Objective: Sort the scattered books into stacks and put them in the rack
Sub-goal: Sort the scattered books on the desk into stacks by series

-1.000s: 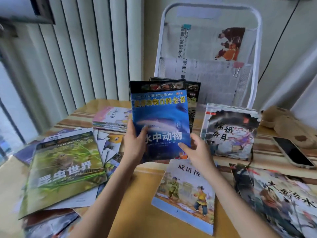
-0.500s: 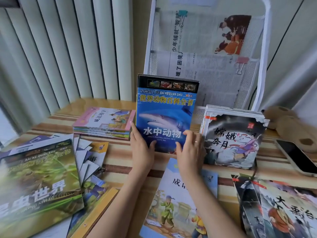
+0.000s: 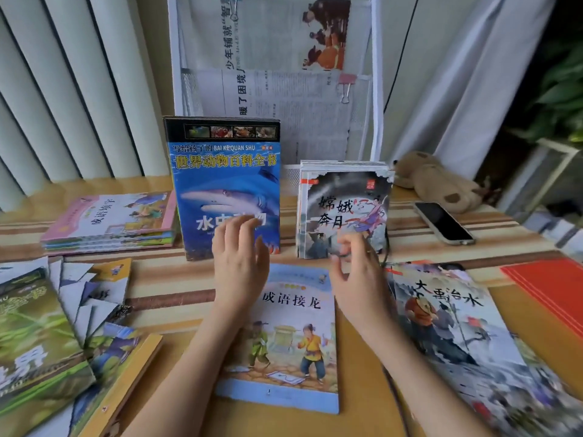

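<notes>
A blue shark-cover book point(image 3: 225, 184) stands upright at the front of the white rack point(image 3: 377, 89), with more books behind it. Beside it on the right stands a second upright stack with a dark ink-painting cover point(image 3: 345, 212). My left hand point(image 3: 238, 263) hovers just in front of the shark book, fingers relaxed, holding nothing. My right hand point(image 3: 353, 269) is apart from both stacks with loosely curled fingers, empty. Under my hands a light blue picture book point(image 3: 284, 335) lies flat on the table.
A pink-topped stack point(image 3: 110, 220) lies at the left. Green and yellow books point(image 3: 47, 342) are scattered at the lower left. A grey-toned book point(image 3: 457, 335) and a red book point(image 3: 549, 294) lie right. A phone point(image 3: 443, 222) and a plush toy point(image 3: 435, 181) sit far right.
Both hands held the shark book and set it upright at the rack; they have now let go and drawn back toward me. The view tilted down.
</notes>
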